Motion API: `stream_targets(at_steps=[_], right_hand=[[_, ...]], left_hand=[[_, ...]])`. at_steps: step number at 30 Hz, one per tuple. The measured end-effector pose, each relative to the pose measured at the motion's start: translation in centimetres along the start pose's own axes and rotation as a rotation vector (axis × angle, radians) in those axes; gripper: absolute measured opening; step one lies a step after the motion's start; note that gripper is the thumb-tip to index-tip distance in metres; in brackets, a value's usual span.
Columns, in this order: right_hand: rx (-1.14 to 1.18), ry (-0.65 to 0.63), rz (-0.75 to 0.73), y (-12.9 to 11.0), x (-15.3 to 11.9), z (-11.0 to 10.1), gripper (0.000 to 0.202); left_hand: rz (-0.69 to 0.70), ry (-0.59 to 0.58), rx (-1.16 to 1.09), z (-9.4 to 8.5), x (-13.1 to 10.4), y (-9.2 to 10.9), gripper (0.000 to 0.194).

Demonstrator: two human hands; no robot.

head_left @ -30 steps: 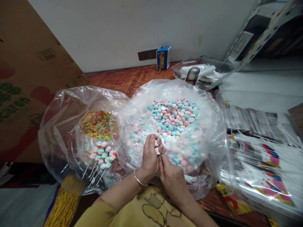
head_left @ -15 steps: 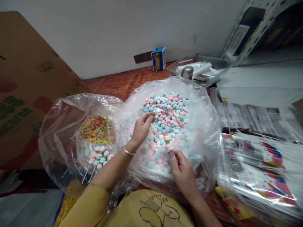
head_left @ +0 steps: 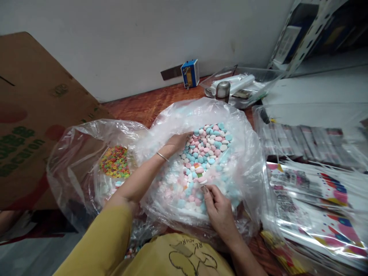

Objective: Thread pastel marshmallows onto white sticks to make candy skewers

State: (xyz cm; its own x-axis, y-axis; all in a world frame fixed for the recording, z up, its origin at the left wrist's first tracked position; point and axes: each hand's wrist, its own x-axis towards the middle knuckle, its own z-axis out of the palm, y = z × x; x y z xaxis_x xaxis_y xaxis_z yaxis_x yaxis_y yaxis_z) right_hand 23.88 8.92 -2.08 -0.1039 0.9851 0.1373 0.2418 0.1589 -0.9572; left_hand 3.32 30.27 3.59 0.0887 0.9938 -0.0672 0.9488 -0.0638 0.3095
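A large clear plastic bag [head_left: 244,153] lies open with a heap of pink, blue and white button-shaped candies [head_left: 207,147] inside. My left hand [head_left: 180,142], with a bangle on the wrist, reaches over the bag to the heap's left edge. Its fingertips are partly hidden there, so their grip does not show. My right hand [head_left: 217,205] is closed in a pinch at the near side of the heap, holding a candy skewer [head_left: 200,177] by its stick. Pink, green and orange pieces are threaded on the skewer, which points away from me.
At the left, another clear bag [head_left: 71,153] holds small colourful ring candies [head_left: 115,161]. A cardboard box [head_left: 37,115] stands beyond it. To the right lie printed packets [head_left: 319,214] in a clear bin. A plastic tray [head_left: 267,90] and a blue box [head_left: 190,73] are at the back.
My left hand has moved farther in toward the heap's upper left, its forearm now covering most of the finished candy skewers at left. My right hand keeps hold of the candy skewer. The view shifted slightly.
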Motion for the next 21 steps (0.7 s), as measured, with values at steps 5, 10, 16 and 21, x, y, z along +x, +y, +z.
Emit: stream_targets(at_steps=[5,10,16,21], right_hand=[[0.041,0.009,0.014,0.1,0.1,-0.1,0.032],[0.114,0.04,0.056,0.6,0.2,-0.1,0.034],[0.172,0.022,0.112,1.2,0.2,0.0,0.035],[0.216,0.024,0.129,1.3,0.2,0.0,0.035]], left_hand=[[0.18,0.145,-0.089,-0.7,-0.1,0.4,0.034],[-0.022,0.153,-0.282,-0.9,0.1,0.4,0.037],[-0.161,0.034,-0.422,0.3,0.7,-0.2,0.039],[-0.15,0.057,-0.393,0.8,0.5,-0.2,0.038]])
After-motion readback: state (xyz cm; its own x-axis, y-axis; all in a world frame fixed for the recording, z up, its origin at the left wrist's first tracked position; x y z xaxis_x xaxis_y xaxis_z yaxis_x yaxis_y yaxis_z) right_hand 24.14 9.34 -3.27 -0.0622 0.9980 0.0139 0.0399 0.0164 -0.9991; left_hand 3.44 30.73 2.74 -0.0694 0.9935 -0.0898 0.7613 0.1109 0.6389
